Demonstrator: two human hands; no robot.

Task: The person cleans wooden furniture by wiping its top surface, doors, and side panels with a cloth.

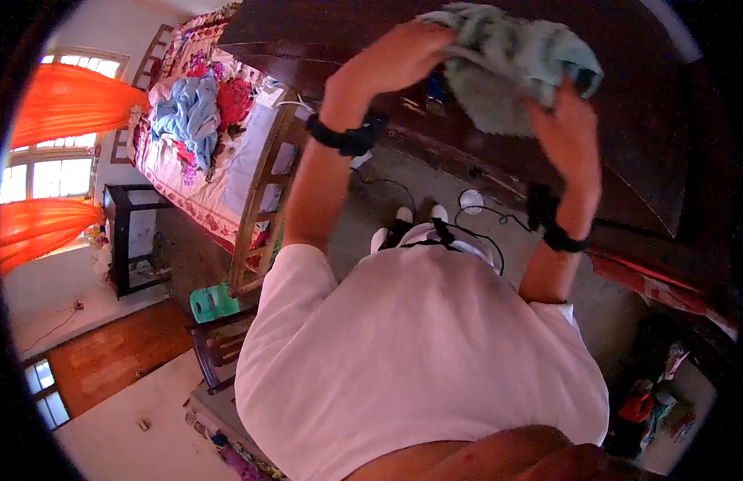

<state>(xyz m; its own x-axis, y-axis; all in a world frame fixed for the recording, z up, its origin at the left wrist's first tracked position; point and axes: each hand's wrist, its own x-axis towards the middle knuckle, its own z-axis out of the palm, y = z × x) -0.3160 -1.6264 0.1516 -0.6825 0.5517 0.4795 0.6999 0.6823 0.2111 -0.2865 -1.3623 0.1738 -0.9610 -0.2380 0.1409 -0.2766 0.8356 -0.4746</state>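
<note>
The left hand [403,56] and the right hand [568,132] are both closed on a fuzzy pale-green cloth [512,56], holding it raised in front of a dark wooden cabinet [644,120]; the cloth covers the fingertips of both hands, so the exact finger positions cannot be determined. The wide-angle view distorts the room, the dark image border cuts off the cabinet, and the small items on the floor [403,176] are too small to identify. No readable writing or brand is visible on the cloth, the black wristbands [347,136], or the floral bedspread [203,168].

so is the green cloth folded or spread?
Neither neatly: the cloth is bunched, held up between the left hand and right hand, with loose folds hanging. Not flat, not folded square.
</note>
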